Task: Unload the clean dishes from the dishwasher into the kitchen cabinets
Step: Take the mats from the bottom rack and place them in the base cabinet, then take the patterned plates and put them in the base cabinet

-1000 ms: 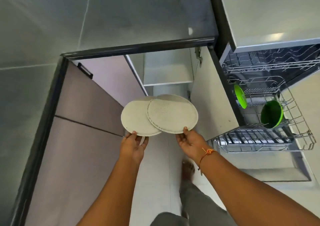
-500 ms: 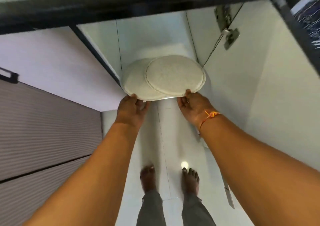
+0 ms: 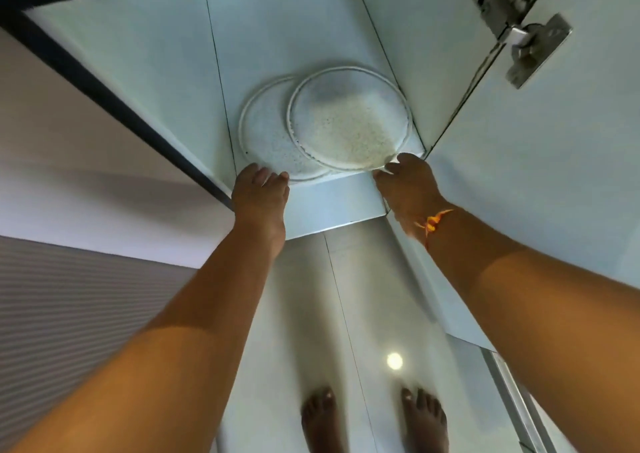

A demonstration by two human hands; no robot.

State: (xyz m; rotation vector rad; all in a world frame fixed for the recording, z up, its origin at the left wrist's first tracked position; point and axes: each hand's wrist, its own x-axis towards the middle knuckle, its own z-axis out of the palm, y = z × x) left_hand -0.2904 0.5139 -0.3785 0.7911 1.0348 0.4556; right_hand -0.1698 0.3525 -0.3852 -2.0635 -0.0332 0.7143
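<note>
White speckled plates [image 3: 349,120] (two, round, thin-rimmed) overlap on the cabinet shelf [image 3: 332,198].

Two round, speckled white plates lie flat on the cabinet shelf [image 3: 339,196]; the right plate [image 3: 349,120] overlaps the left plate [image 3: 265,140].

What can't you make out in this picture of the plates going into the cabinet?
Head view only.
- The left plate: its right side is covered by the right plate.
- Fingertips of the left hand and right hand: hidden behind the hands and plate rims, so the grip is unclear.
- The dishwasher: outside the frame.
- Top of the cabinet: cut off by the upper edge.
</note>
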